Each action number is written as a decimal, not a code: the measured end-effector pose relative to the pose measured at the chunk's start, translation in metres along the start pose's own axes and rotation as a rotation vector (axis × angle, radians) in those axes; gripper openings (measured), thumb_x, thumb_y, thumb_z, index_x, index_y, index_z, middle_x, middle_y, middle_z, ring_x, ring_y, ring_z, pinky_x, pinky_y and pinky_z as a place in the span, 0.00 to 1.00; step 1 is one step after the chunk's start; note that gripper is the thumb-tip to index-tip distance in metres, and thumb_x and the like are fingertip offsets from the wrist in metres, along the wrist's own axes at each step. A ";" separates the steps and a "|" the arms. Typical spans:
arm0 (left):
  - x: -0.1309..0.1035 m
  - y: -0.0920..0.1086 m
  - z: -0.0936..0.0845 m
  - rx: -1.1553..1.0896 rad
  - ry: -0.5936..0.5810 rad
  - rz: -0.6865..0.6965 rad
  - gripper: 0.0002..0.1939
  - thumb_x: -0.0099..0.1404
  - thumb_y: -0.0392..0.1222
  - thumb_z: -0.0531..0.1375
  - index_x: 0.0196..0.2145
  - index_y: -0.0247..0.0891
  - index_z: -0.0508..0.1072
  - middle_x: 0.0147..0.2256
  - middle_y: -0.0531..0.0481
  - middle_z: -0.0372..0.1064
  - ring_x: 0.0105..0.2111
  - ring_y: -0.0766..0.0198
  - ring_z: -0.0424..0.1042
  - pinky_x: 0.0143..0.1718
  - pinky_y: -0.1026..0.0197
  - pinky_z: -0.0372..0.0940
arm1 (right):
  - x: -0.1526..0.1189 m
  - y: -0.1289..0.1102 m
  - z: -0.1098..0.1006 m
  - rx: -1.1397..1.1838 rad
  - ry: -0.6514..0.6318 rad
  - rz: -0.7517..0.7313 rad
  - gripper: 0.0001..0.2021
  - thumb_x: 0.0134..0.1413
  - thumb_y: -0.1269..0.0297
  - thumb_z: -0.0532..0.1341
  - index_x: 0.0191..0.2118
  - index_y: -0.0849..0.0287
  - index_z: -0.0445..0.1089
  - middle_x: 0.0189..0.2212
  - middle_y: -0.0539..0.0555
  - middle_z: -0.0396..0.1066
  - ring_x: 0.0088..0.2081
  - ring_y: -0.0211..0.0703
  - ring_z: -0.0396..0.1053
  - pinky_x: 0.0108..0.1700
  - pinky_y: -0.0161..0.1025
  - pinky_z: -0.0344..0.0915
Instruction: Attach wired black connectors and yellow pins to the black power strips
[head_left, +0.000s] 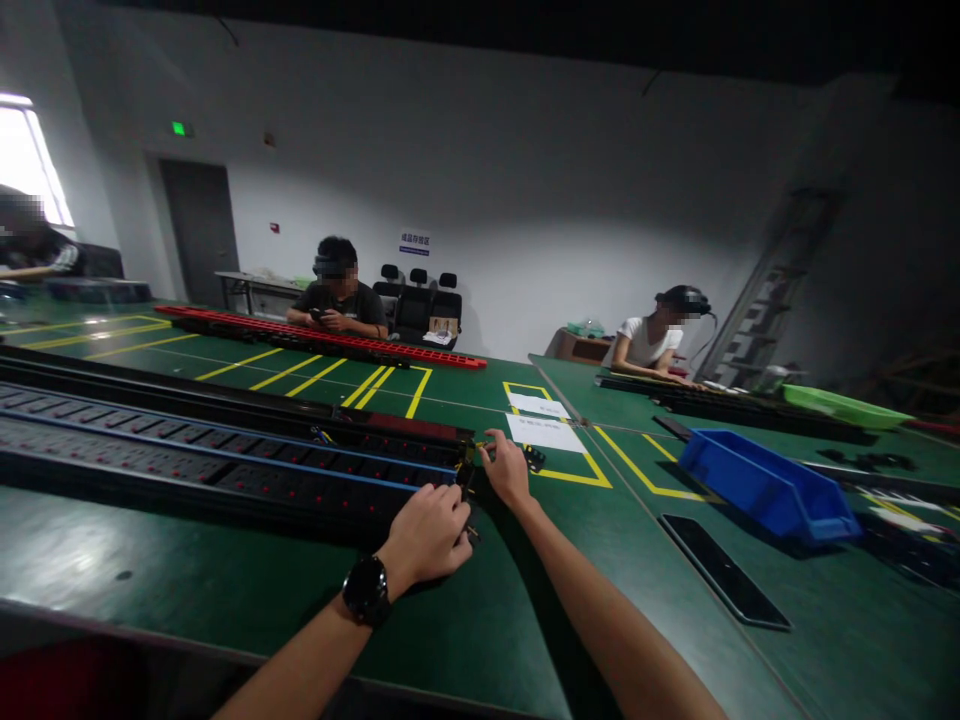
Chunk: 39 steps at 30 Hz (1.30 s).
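I'm resting the left hand [429, 530] on the near corner at the right end of the long black assembly [262, 479], fingers bent inward; can't tell if they're gripping. I'm holding the right hand [507, 468] half curled by that end, thumb and forefinger near the yellowish end fitting [466, 455]; can't tell if it's pinching anything. Assembly is lying on the green table [262, 585], running out of view left. Blue bin [765, 490] is sitting well right.

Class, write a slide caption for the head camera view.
Left hand and right hand at one end of a long black assembly on a green table, blue bin at right.
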<state>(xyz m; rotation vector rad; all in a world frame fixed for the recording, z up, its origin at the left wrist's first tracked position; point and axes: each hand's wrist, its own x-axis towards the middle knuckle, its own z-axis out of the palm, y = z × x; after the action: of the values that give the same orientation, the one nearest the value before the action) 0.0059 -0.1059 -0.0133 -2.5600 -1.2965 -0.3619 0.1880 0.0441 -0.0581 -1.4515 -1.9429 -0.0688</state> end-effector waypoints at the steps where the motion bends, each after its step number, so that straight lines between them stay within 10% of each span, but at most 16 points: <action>1: 0.000 0.000 0.000 0.000 -0.003 -0.002 0.07 0.64 0.43 0.59 0.37 0.37 0.73 0.40 0.42 0.71 0.42 0.52 0.70 0.43 0.50 0.63 | -0.001 0.000 0.000 -0.001 0.004 0.013 0.15 0.65 0.67 0.58 0.55 0.56 0.64 0.38 0.53 0.78 0.45 0.50 0.73 0.46 0.40 0.61; 14: 0.000 -0.001 0.001 -0.006 0.002 0.007 0.06 0.63 0.42 0.60 0.37 0.37 0.72 0.41 0.43 0.71 0.42 0.52 0.71 0.43 0.50 0.63 | 0.018 0.011 0.010 -0.113 -0.036 0.126 0.08 0.66 0.65 0.57 0.41 0.56 0.74 0.40 0.57 0.77 0.46 0.48 0.71 0.46 0.39 0.62; 32: 0.001 -0.002 0.001 -0.002 0.021 0.013 0.07 0.65 0.41 0.57 0.37 0.37 0.74 0.40 0.43 0.71 0.40 0.53 0.70 0.41 0.51 0.63 | -0.008 0.103 -0.041 -0.248 -0.077 0.142 0.25 0.58 0.76 0.53 0.60 0.59 0.70 0.53 0.57 0.75 0.54 0.50 0.67 0.55 0.39 0.59; 39: 0.002 -0.002 0.000 -0.005 0.026 0.018 0.07 0.65 0.41 0.57 0.36 0.37 0.74 0.40 0.44 0.71 0.39 0.53 0.70 0.41 0.52 0.62 | -0.008 0.099 -0.039 -0.260 -0.128 0.176 0.28 0.63 0.53 0.58 0.66 0.57 0.64 0.59 0.62 0.70 0.60 0.57 0.63 0.55 0.46 0.61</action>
<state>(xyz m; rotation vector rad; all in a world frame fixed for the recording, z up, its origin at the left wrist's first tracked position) 0.0050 -0.1032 -0.0124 -2.5603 -1.2643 -0.3938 0.2929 0.0574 -0.0680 -1.8327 -1.9542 -0.1570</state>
